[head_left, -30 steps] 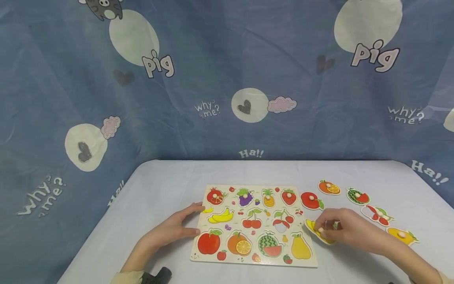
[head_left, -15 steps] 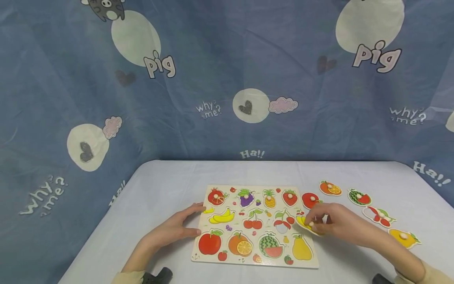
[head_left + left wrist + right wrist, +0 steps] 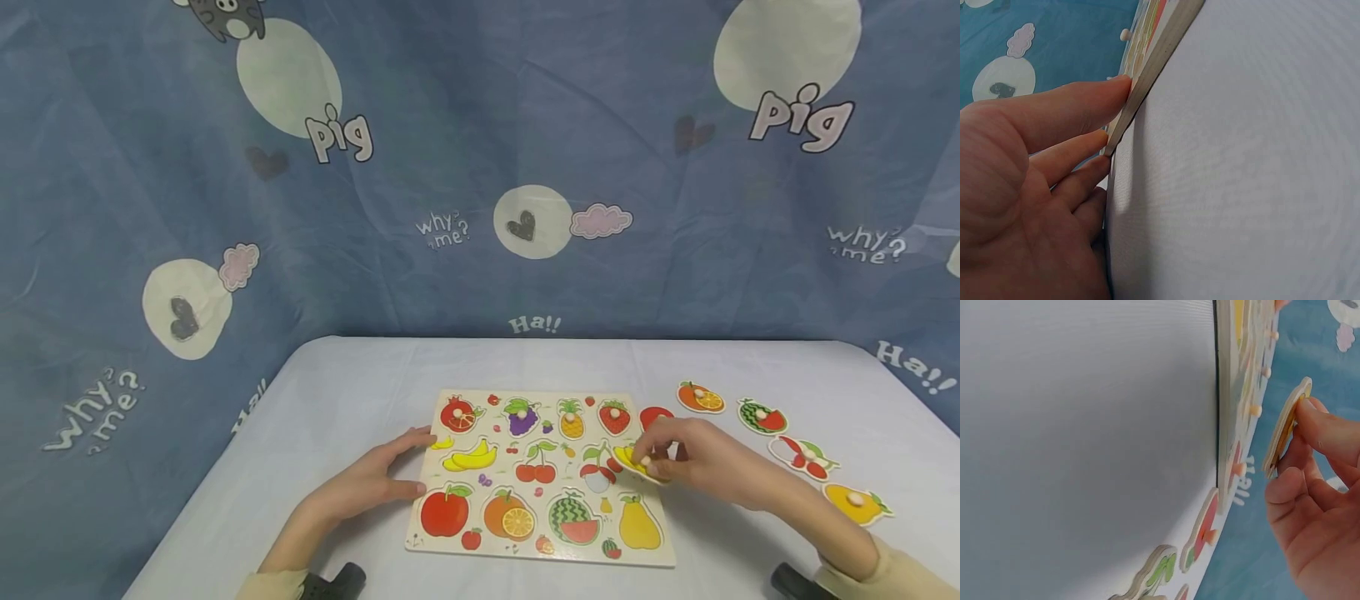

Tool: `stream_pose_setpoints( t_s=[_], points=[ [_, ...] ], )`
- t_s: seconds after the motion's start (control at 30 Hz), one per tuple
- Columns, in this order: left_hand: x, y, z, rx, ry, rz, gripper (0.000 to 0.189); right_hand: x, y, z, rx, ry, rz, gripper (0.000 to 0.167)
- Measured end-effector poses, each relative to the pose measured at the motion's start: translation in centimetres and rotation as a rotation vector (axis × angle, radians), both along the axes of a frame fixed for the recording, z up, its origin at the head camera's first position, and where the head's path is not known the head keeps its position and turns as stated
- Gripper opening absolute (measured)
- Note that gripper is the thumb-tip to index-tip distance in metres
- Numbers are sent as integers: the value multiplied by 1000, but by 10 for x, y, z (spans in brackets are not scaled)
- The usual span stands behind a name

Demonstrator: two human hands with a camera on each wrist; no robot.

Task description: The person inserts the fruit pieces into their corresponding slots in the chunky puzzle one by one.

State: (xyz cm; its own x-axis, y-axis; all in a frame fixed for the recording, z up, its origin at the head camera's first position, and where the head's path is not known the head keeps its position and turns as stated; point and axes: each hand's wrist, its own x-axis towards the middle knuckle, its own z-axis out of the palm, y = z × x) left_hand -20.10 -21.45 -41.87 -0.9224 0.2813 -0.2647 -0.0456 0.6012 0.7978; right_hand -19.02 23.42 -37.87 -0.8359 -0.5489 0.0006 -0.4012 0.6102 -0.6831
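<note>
The fruit puzzle board (image 3: 435, 546) lies flat, with pomegranate, grape, pineapple and strawberry pieces seated in its back row. My left hand (image 3: 367, 482) is at its left edge, thumb and fingertips touching the rim (image 3: 1159, 59) with the fingers fairly straight. Between thumb and fingers, my right hand (image 3: 693, 458) pinches a banana puzzle piece (image 3: 622, 456) by its knob. That piece is tilted and overlaps the board's right edge in the head view; the right wrist view shows the banana piece (image 3: 1285, 431) raised off the board. The printed banana recess (image 3: 471, 457) shows at the board's left.
Right of the board lie loose pieces: a red apple (image 3: 654, 415) partly behind the right hand, an orange (image 3: 701, 397), a watermelon (image 3: 762, 417), a red-and-white cherry-like piece (image 3: 804, 457) and a yellow pear-like piece (image 3: 857, 504). A patterned blue cloth (image 3: 480, 292) hangs behind the white table (image 3: 375, 375).
From beside the board, my right hand has carried the banana piece left and away from me, over the board's right edge. The left hand has stayed at the rim.
</note>
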Motion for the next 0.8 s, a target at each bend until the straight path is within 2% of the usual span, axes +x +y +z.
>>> stream_pose_setpoints(
  t_s=[0.13,0.4,0.8],
  points=[
    [0,0,0,2,0,1,68,-3,-4,2,5,6,4,21],
    [0,-1,-2,8,-3,1,68,-10,-13,3,0,92,58,23],
    [0,0,-1,8,0,4,68,-22,-27,2,-10,114,97,26]
  ],
)
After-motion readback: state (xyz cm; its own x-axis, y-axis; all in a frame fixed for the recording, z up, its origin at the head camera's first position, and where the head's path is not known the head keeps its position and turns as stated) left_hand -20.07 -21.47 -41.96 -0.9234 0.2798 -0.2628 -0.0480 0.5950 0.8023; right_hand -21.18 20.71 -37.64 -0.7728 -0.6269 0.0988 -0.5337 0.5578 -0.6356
